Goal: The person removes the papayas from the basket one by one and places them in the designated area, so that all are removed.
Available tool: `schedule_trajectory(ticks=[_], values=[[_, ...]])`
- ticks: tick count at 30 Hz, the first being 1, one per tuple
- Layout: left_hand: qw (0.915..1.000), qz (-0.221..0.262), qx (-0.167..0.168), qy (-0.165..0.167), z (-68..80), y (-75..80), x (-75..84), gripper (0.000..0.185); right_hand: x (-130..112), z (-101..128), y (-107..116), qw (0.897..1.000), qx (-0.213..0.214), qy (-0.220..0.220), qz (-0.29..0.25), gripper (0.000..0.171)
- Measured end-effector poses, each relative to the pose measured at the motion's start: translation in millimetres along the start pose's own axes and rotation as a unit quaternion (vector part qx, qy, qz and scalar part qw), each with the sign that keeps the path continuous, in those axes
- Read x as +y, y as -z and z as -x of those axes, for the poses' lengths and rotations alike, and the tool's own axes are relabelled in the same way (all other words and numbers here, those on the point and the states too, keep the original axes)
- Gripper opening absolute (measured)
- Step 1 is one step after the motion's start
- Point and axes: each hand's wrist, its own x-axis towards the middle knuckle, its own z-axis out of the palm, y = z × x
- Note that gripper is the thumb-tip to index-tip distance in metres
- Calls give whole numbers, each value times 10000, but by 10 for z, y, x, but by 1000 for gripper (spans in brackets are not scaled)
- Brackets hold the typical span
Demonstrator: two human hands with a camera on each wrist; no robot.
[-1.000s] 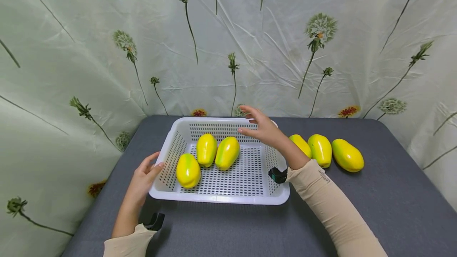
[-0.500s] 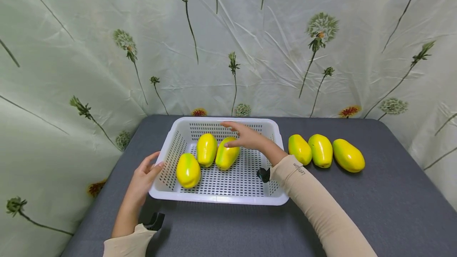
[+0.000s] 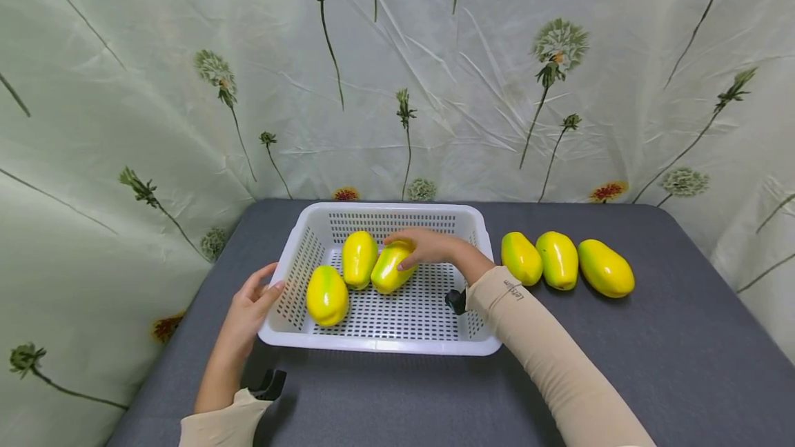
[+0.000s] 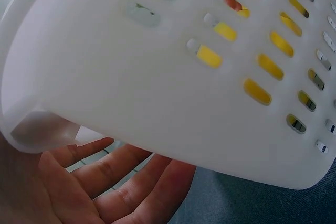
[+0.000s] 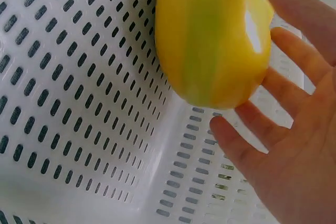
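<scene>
Right hand (image 3: 428, 247): lowered from hover, gripping rightmost papaya (image 3: 386, 276) in basket (image 3: 379, 345)
Left hand (image 3: 247, 310): holding basket rim
Papaya: reach looks done

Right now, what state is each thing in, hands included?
White perforated basket, upright on the gray table.
Front-left yellow fruit, inside it, not held.
Middle yellow fruit, inside, not held.
Right yellow fruit, inside, partly covered.
Three yellow fruits outside, lying on the table, not held.
Left hand, at the basket's left rim; grip unclear.
Right hand, curled over the basket's right fruit.
Floral sheet, hanging, creased.
</scene>
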Motion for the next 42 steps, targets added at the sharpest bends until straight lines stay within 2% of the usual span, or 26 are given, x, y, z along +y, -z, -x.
schedule_trajectory(ticks=[7,14,20,22,30,42], values=[[10000,16,-23,1,-6,9,1,56,9,-4,-17,9990,-123,-436,-23,56],[10000,7,-25,-54,-3,12,-2,55,5,-11,-18,9983,-100,-570,18,55],[10000,12,-34,-60,1,14,-4,55,16,2,-9,9975,62,-689,103,48],[10000,20,-36,-31,2,15,-2,55,14,14,4,9978,168,-633,18,47],[10000,33,-53,67,4,15,5,55,7,85,90,9966,676,84,-458,45],[10000,42,-31,46,-5,9,-12,55,-30,266,227,9825,1495,158,-1104,46]])
